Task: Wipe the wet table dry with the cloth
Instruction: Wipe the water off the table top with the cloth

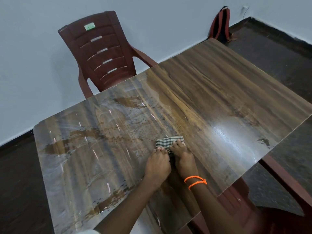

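Both hands are pressing down side by side on a small checked cloth (169,142) near the middle of the table's near half: the left hand (157,164) is lying with its fingers bent down onto the cloth's near-left edge, and the right hand (184,159) is resting with its fingers laid over the cloth's near-right part, so the cloth is showing mostly beyond the fingertips. Whether the fingers are curling round the fabric or only pushing on it cannot be told. Under them, the wooden table (219,92) is lying wide across the view, glistening with wet film and streaks over its left and near parts, while browner patches are showing through along the far left and the far right side is looking duller. Behind the table's far edge, a dark red plastic chair (99,53) is standing against the pale wall (33,56). In the far corner, a red and black backpack (221,24) is leaning against that wall on the dark floor (273,53). On the right wrist, two loops of an orange bead bracelet (195,181) are sitting just behind the hand.
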`<move>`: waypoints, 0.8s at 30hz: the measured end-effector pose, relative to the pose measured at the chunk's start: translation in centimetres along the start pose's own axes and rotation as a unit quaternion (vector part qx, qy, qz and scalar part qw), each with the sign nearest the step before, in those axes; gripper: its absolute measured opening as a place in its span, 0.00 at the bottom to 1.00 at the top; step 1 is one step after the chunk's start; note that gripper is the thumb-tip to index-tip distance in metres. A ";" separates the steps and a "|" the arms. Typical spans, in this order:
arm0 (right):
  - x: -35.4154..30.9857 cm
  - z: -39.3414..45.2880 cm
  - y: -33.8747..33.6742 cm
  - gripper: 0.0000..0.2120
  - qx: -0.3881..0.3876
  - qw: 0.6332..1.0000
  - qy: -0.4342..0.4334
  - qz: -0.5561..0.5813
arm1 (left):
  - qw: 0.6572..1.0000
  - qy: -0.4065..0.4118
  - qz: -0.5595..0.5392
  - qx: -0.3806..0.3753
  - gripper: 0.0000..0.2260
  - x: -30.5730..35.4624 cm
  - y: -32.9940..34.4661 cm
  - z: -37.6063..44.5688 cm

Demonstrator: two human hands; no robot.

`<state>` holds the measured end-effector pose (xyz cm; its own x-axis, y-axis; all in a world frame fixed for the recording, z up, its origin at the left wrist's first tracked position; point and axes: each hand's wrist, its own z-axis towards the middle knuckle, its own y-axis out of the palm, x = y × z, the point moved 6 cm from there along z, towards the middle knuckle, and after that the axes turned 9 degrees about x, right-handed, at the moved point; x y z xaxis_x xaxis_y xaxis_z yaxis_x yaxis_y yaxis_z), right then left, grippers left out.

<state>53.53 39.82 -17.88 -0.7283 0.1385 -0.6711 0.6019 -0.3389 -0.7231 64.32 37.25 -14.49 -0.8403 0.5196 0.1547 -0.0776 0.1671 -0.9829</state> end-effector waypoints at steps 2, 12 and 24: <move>-0.8 -2.0 -0.2 0.17 -0.009 0.999 -0.032 0.038 | 1.000 -0.004 -0.003 0.007 0.17 -0.2 0.2 -2.3; 3.1 -1.4 -4.5 0.23 0.002 1.000 -0.005 -0.012 | 0.993 0.106 -0.040 0.039 0.27 4.1 1.6 -0.4; -1.6 5.2 2.2 0.17 -0.026 0.999 -0.026 0.003 | 0.994 0.020 -0.094 0.053 0.28 -3.8 0.5 4.7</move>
<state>54.33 34.01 -17.60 -0.7397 0.0874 -0.6672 0.6215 -0.2913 -0.7272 65.01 31.43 -16.02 -0.7840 0.5209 0.3376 -0.2880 0.1765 -0.9412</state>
